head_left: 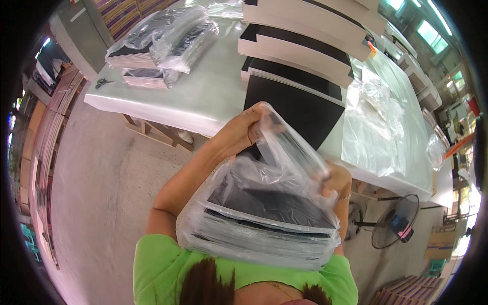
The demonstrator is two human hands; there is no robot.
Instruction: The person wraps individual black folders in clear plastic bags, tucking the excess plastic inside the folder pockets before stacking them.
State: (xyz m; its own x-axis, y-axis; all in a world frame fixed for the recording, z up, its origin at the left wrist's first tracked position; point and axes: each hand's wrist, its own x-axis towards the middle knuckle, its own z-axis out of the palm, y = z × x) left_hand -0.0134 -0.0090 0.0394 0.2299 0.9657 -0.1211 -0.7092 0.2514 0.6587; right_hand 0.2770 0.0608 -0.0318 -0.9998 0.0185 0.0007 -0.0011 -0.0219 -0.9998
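Note:
A stack of black-topped boards (274, 206) sits inside a clear plastic bag (244, 175), close against my body. My left hand (246, 129) is closed on the bag's open edge at its upper left corner. On the other side my right hand (336, 180), slightly blurred, grips the same plastic edge. Between the two hands the film is stretched in a slanting fold. Just beyond them lies a bare black board (292, 107) on top of a pile at the table's near edge.
Tall offset piles of black and white boards (300, 48) rise on the white-covered table (203, 94). Bagged stacks (162, 43) and scissors (104, 82) lie at the left. Flat clear bags (373, 127) spread at the right. A fan (399, 221) stands below on the right.

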